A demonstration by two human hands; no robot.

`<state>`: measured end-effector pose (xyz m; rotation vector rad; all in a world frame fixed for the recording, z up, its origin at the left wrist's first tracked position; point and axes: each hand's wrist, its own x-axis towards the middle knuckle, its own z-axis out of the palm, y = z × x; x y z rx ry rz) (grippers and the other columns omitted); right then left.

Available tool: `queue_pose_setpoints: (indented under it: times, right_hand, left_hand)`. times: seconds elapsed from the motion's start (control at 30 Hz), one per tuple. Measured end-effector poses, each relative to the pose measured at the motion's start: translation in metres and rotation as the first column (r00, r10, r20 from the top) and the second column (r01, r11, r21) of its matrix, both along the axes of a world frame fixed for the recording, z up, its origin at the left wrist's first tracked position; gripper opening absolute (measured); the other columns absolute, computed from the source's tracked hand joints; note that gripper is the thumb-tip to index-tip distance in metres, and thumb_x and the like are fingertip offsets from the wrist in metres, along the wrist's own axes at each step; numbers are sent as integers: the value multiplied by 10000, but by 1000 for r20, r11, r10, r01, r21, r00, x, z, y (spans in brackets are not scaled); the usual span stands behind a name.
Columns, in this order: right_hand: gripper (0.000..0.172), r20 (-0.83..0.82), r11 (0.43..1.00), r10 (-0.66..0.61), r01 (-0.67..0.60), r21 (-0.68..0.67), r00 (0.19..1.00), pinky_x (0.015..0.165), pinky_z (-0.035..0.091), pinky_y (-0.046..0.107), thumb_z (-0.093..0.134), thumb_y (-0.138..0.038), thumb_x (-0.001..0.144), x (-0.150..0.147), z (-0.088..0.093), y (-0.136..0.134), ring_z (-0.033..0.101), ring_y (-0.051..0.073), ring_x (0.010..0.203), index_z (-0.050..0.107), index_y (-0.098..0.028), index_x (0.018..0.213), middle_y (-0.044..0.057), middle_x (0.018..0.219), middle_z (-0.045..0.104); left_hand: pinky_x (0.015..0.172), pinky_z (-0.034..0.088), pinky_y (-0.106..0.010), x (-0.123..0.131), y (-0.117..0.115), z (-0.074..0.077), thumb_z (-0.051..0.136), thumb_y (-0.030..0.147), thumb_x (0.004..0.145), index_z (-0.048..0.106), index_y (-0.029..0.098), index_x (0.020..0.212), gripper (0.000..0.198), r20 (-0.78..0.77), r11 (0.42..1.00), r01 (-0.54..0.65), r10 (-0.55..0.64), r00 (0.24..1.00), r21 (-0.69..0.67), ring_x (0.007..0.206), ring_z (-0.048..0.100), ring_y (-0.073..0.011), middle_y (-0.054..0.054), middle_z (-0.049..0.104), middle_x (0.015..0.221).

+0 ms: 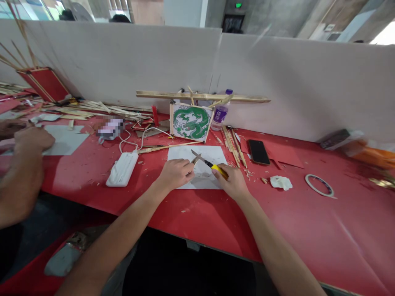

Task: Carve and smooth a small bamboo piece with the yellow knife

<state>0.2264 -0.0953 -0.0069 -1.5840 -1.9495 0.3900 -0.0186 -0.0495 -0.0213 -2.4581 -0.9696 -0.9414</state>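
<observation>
A utility knife (209, 164) was gripped in the right hand (233, 181), a bamboo strip (195, 160) in the left hand (174, 174), fingers closed around both.

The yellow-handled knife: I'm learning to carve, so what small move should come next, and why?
Perhaps a light stroke of the knife away from the left hand: the right hand grips its yellow handle, the blade appears to cross the thin piece in the left hand, and pale slivers lie on the red table.
</observation>
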Motion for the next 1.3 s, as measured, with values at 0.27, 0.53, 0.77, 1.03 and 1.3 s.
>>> queue_pose_setpoints:
  times: [0.27,0.53,0.77,1.03,1.3]
  right_hand:
    - [445,-29,1000,5,-4,14,1000,598,326,294,470,-578,985,8,0,2,516,168,621,652,-188,868,34,709,622]
    - [412,-59,993,119,-120,-13,991,607,338,289,473,-549,997,1,-1,-3,508,160,630,649,-193,888,17,714,612]
    - [436,-86,993,116,-119,-23,990,597,329,282,456,-564,1002,3,-2,0,469,146,620,618,-194,838,-6,680,552]
    - [487,-39,999,7,-9,-32,999,586,312,292,454,-607,979,-3,-3,0,515,168,627,665,-192,834,26,692,609]
    - [385,53,979,-201,202,-25,978,548,245,298,548,-551,928,-2,-9,6,538,196,605,704,-213,828,73,687,661]
  left_hand:
    - [563,317,-305,0,0,-1,580,158,843,593,194,702,146,40,998,21,-19,999,-53,612,581,-128,12,641,659]
    - [552,296,-297,-5,-1,1,567,199,855,530,197,679,180,141,990,82,-66,988,-113,561,547,-120,17,605,611]
    - [534,290,-282,-6,-1,2,525,209,925,498,198,709,219,140,993,118,-113,984,-22,513,516,-109,26,582,581]
    - [521,270,-268,-8,4,-3,510,212,932,471,205,714,222,97,991,120,-114,989,-61,499,511,-113,33,568,568]
    - [537,299,-264,-4,-8,1,468,219,959,429,218,706,256,132,972,206,-191,973,-116,498,485,-111,37,534,565]
